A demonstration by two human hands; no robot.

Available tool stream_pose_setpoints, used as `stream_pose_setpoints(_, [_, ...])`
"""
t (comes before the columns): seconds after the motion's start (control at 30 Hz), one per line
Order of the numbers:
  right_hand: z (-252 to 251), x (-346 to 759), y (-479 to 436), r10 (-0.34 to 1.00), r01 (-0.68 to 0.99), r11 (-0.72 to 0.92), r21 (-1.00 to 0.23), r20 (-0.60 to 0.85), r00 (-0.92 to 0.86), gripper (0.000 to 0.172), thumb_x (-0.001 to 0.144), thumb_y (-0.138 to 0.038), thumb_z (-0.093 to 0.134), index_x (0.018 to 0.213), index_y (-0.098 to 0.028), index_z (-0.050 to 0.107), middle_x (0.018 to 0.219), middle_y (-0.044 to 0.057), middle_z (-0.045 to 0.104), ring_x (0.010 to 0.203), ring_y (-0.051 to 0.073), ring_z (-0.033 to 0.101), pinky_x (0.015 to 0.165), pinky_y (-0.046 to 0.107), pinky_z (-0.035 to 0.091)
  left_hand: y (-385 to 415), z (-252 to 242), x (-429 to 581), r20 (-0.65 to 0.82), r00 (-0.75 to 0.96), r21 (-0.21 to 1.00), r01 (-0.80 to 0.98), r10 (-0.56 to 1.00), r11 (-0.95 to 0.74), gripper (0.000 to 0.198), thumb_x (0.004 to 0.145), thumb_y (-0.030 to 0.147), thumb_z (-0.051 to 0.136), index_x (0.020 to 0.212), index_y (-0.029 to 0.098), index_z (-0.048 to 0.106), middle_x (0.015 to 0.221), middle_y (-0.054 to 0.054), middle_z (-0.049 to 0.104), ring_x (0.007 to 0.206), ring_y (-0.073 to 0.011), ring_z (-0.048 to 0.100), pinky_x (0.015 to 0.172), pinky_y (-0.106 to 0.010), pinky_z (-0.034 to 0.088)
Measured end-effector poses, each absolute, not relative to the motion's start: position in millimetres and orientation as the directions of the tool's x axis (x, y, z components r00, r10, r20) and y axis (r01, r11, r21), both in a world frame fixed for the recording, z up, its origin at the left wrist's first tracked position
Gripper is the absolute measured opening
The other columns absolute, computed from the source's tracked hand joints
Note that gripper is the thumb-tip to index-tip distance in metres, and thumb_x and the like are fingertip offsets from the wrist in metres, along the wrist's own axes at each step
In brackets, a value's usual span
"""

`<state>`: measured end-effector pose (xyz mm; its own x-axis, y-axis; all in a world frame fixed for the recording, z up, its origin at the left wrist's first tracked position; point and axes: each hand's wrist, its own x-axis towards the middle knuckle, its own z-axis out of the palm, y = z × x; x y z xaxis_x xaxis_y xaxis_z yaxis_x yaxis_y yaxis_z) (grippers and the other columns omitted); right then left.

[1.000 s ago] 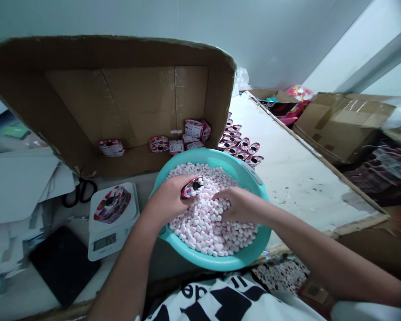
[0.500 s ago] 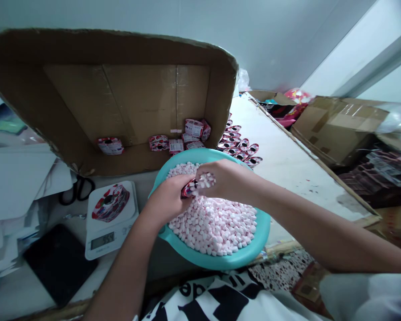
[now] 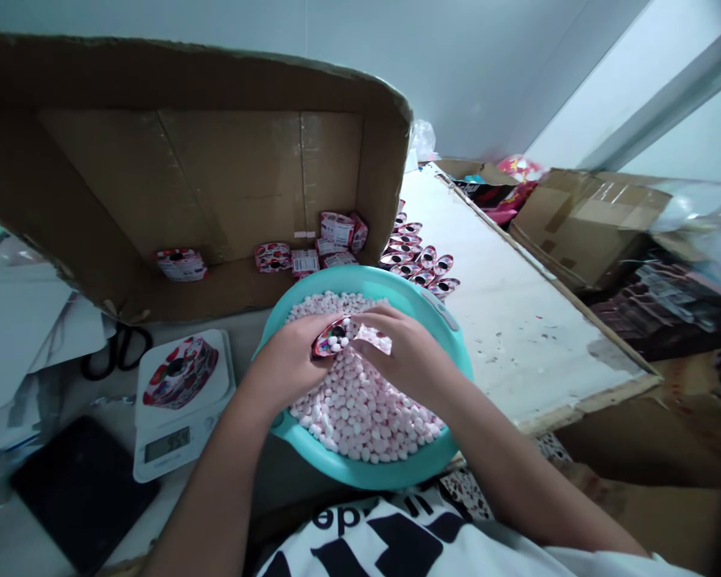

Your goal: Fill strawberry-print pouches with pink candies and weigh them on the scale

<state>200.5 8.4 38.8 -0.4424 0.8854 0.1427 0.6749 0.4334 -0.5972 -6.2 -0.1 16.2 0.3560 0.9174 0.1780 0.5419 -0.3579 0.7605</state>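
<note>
A teal basin (image 3: pixel 450 344) full of small pink and white candies (image 3: pixel 366 409) sits in front of me. My left hand (image 3: pixel 288 361) is closed round a small red printed packet (image 3: pixel 330 338) held over the basin, its mouth open and several candies showing in it. My right hand (image 3: pixel 405 353) is right beside the packet's opening, fingers bent and pinched at the packet's open flap, with candies under the palm.
A white scale (image 3: pixel 183 409) carries one filled packet (image 3: pixel 180 373). Behind the basin a large open cardboard box (image 3: pixel 216 184) holds a few packets. Empty packets (image 3: pixel 417 260) lie in rows on the white board (image 3: pixel 517 304). Scissors (image 3: pixel 111 353) and a black slab (image 3: pixel 78 489) lie left. More cartons (image 3: pixel 582 224) stand right.
My right hand scooped candies from the basin, lifted them to the packet's mouth, and now rests lower against the packet. The left hand has kept holding the packet.
</note>
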Motion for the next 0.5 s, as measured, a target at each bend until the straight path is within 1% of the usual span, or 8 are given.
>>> stream_pose_setpoints(0.13, [34,187,-2,0.853,0.680,0.520,-0.516,0.269,-0.448,0.026,0.095,-0.011,0.052,0.115,-0.018,0.067,0.118,0.012,0.060,0.109,0.025,0.058,0.094,0.042,0.053,0,14,-6,0.194,0.337,0.752,0.552,0.922,-0.360,0.052,0.079,0.015,0.061,0.131,0.021,0.062,0.131,-0.003,0.067,0.121,-0.0206,0.061,0.105,-0.029,0.046])
stream_pose_setpoints(0.27, [28,181,-10,0.820,0.665,0.572,-0.480,0.345,-0.457,0.035,0.092,-0.006,0.046,0.123,-0.014,0.062,0.121,0.016,0.058,0.112,0.028,0.056,0.095,0.046,0.054,2,11,-5,0.178,0.333,0.754,0.558,0.926,-0.345,0.052,0.079,0.015,0.059,0.131,0.021,0.062,0.132,-0.004,0.066,0.121,-0.0217,0.061,0.105,-0.032,0.047])
stream_pose_setpoints(0.37, [24,180,-11,0.800,0.619,0.600,-0.508,0.384,-0.460,0.038,0.093,-0.005,0.041,0.124,-0.016,0.060,0.121,0.015,0.058,0.113,0.026,0.057,0.096,0.045,0.055,1,9,-5,0.174,0.347,0.751,0.558,0.922,-0.352,0.055,0.078,0.012,0.058,0.132,0.021,0.061,0.133,-0.005,0.065,0.123,-0.0229,0.060,0.106,-0.035,0.047])
stream_pose_setpoints(0.5, [20,182,-4,0.738,0.453,0.670,-0.588,0.467,-0.487,0.034,0.095,-0.007,0.040,0.119,-0.020,0.061,0.120,0.013,0.059,0.112,0.022,0.059,0.095,0.041,0.056,1,10,-6,0.174,0.346,0.751,0.559,0.922,-0.352,0.057,0.078,0.012,0.058,0.134,0.023,0.059,0.133,-0.005,0.065,0.123,-0.0234,0.060,0.106,-0.035,0.047])
